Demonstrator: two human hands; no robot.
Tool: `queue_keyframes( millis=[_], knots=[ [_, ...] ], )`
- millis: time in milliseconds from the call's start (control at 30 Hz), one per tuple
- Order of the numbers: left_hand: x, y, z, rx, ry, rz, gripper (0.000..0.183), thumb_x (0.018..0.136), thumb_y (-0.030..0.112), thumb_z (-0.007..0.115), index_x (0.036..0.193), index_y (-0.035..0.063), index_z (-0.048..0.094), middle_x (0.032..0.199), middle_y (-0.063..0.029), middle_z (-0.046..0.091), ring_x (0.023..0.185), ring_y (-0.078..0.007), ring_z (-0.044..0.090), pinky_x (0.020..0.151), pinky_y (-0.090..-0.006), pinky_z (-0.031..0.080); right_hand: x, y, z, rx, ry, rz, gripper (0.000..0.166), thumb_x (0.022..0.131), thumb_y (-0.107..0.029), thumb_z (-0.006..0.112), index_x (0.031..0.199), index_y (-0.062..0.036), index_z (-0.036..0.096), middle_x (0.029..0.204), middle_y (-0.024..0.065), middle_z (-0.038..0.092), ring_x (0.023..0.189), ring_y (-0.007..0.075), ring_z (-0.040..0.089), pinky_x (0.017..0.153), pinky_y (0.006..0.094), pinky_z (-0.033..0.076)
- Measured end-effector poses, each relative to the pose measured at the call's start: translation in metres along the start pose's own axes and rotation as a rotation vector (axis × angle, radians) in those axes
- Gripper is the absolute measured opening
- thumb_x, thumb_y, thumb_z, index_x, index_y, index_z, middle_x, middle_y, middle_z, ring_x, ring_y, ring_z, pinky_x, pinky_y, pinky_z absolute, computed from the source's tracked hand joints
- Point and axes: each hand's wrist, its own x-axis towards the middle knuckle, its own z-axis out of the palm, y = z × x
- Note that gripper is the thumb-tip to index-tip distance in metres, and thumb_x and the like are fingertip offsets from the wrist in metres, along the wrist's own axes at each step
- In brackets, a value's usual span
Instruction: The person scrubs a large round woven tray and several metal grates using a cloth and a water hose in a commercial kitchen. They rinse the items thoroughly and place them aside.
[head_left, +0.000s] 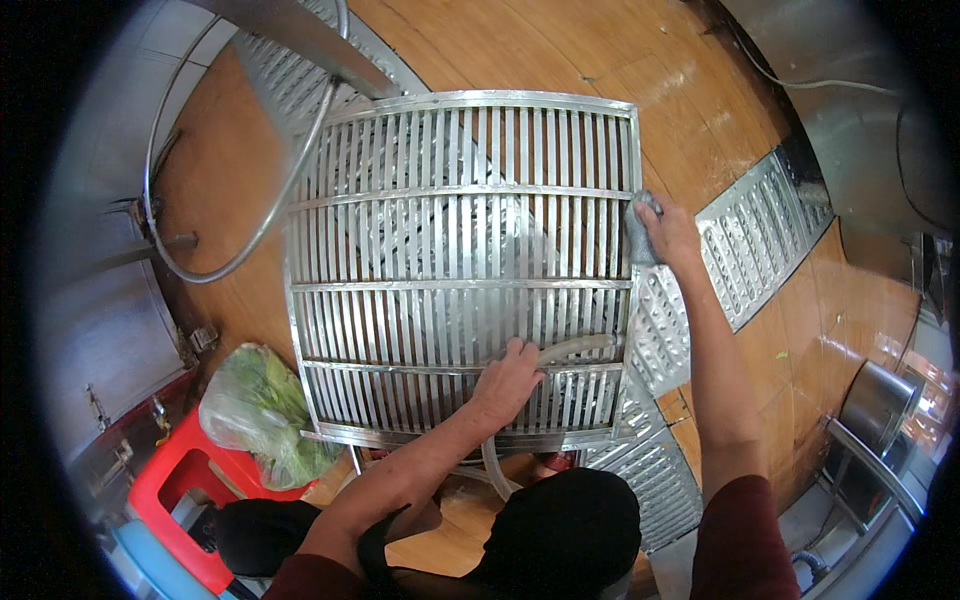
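Note:
A slatted metal rack (461, 285) lies before me, its long narrow bars joined by several crosswise strips. My left hand (508, 382) grips a translucent hose (574, 349) over the rack's near part. The hose's free end points right, towards the rack's edge, and its other length drops below the near rim beside my legs. My right hand (670, 229) holds a grey scouring pad or cloth (642, 232) against the right side bar of the rack. What supports the rack from below is mostly hidden.
Perforated metal drain covers (750, 240) cross the brown tiled floor (525, 45). A red plastic stool (176, 480) stands at left, with leafy greens in a plastic bag (259, 412) on it. A flexible metal hose (259, 244) loops down at upper left. Steel equipment (877, 409) stands at right.

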Motion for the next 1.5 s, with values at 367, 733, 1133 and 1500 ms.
queue_keyframes(
  millis=[367, 733, 1133, 1500],
  knots=[
    [0.014, -0.021, 0.009, -0.159, 0.423, 0.251, 0.028, 0.090, 0.024, 0.057, 0.100, -0.0016, 0.049, 0.089, -0.0204, 0.053, 0.078, -0.0411, 0.057, 0.068, -0.0462, 0.046, 0.059, -0.037, 0.019, -0.279, 0.327, -0.263, 0.033, 0.087, -0.018, 0.053, 0.119, -0.0142, 0.056, 0.104, 0.0194, 0.056, 0.091, 0.0389, 0.061, 0.074, 0.0474, 0.051],
    [0.055, 0.048, -0.040, -0.448, 0.617, 0.025, 0.026, 0.093, 0.025, 0.053, 0.092, -0.0006, 0.045, 0.075, -0.0203, 0.054, 0.065, -0.0378, 0.056, 0.057, -0.0469, 0.042, 0.041, -0.030, 0.022, -0.323, 0.291, -0.286, 0.038, 0.088, -0.021, 0.050, 0.126, -0.0168, 0.049, 0.103, 0.0221, 0.055, 0.087, 0.0415, 0.062, 0.070, 0.0497, 0.051],
    [0.078, 0.055, -0.041, -0.507, 0.591, -0.013, 0.028, 0.092, 0.025, 0.054, 0.091, -0.0007, 0.043, 0.078, -0.0232, 0.055, 0.070, -0.0430, 0.055, 0.063, -0.0485, 0.043, 0.038, -0.032, 0.009, -0.313, 0.194, -0.336, 0.048, 0.084, -0.023, 0.059, 0.130, -0.0193, 0.045, 0.102, 0.0187, 0.054, 0.090, 0.0400, 0.059, 0.074, 0.0478, 0.049],
    [0.040, -0.017, -0.051, -0.144, 0.904, -0.046, 0.024, 0.090, 0.022, 0.056, 0.089, -0.0011, 0.048, 0.085, -0.0234, 0.050, 0.078, -0.0413, 0.048, 0.069, -0.0496, 0.038, 0.120, -0.074, 0.049, -0.251, 0.653, -0.476, 0.016, 0.082, -0.010, 0.056, 0.092, -0.0010, 0.065, 0.098, 0.0196, 0.059, 0.095, 0.0361, 0.054, 0.081, 0.0429, 0.046]
  ],
)
